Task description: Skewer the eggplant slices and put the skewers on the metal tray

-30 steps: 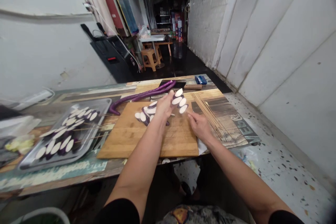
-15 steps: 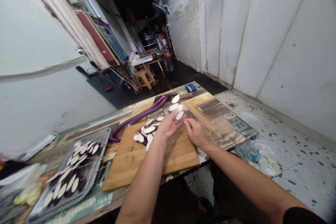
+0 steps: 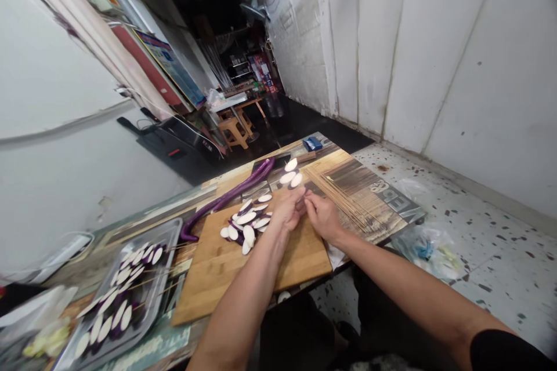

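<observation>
Both my hands meet over the far right part of the wooden cutting board [image 3: 204,278]. My left hand [image 3: 289,207] is closed around the skewer of eggplant slices [image 3: 290,177], whose white cut faces stick out beyond the fingers. My right hand [image 3: 322,215] pinches close beside it, at the near end of the same skewer; the stick itself is mostly hidden by the fingers. Left of my hands, a pile of loose eggplant slices [image 3: 247,218] with purple skin lies on the board.
Filled eggplant skewers [image 3: 124,275] lie on a metal tray [image 3: 150,310] at the left. Long whole eggplants [image 3: 230,194] stretch behind the board. Bare bamboo skewers [image 3: 343,200] are spread at the right, near a small blue box [image 3: 312,144]. A plastic bag [image 3: 429,252] sits beyond the table edge.
My left fingers have closed in over the nearest slice, which showed before and is now covered. Left and right fingertips are closer together. The view has shifted slightly.
</observation>
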`<state>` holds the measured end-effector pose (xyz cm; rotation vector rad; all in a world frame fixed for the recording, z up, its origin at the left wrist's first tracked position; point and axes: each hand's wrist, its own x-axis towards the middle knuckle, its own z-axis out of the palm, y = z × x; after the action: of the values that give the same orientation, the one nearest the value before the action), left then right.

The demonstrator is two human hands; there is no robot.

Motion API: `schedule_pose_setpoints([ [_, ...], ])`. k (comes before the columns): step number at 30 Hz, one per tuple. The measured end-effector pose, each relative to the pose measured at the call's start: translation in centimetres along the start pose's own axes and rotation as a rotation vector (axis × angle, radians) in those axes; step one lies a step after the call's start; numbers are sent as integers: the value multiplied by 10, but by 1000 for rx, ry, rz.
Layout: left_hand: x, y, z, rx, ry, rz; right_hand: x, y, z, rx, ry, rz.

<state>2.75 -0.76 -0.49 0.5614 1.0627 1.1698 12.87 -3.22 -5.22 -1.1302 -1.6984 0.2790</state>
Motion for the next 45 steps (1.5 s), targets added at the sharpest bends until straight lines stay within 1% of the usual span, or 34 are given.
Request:
schedule_pose_setpoints([
  [4, 0, 5, 3, -28, 10, 101, 1, 0, 0, 9, 22, 5],
  [7, 1, 11, 4, -96, 66, 160, -1, 0, 0, 24, 2, -42],
  [9, 1, 13, 4, -118, 109, 148, -2, 0, 0, 36, -23, -68],
  [11, 2, 12, 4, -119, 128, 124, -3, 0, -1, 42, -46, -69],
  [16, 4, 6, 4, -100, 48, 87, 0, 2, -2, 36, -48, -46],
  [19, 5, 9, 1, -105, 32, 81, 1, 2, -2, 47, -41, -53],
  [21, 6, 13, -2, -139, 52, 105, 0, 3, -3, 45, -59, -69],
  [25, 8, 18, -7, -222, 158, 185, -4, 3, -5, 67, -138, -107],
  [28, 10, 14, -7, -223, 193, 184, -4, 3, -5, 79, -150, -97],
  [31, 11, 10, -4, -187, 204, 186, -3, 3, -3, 75, -127, -80],
  [34, 10, 13, -4, -169, 170, 203, -2, 3, -2, 76, -125, -57],
  [37, 9, 20, -7, -155, 124, 229, -3, 2, -4, 73, -173, -49],
  [42, 13, 27, -16, -137, 211, 288, -5, 0, -7, 98, -268, -60],
  [45, 13, 26, -17, -133, 177, 247, -6, 0, -8, 115, -270, -59],
])
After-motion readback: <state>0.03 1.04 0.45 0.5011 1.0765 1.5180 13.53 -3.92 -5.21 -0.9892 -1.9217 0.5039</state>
